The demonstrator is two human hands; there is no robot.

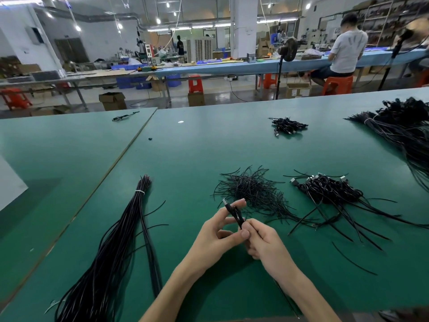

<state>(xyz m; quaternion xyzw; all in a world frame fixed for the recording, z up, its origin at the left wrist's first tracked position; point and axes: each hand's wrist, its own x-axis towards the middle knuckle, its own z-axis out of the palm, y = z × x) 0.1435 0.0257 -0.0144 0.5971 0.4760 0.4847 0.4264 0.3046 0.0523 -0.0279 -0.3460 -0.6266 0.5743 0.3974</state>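
Over the green table both my hands meet on one folded black cable with a metal plug at its upper end. My left hand pinches the cable near the plug between thumb and fingertips. My right hand grips the lower part of the folded cable, thumb pressed on it. Just behind lies a loose heap of short black ties.
A long tied bundle of black cables lies at the left. A pile of coiled plug cables sits at the right, a small pile farther back, a big bundle at the far right. A person sits at a distant bench.
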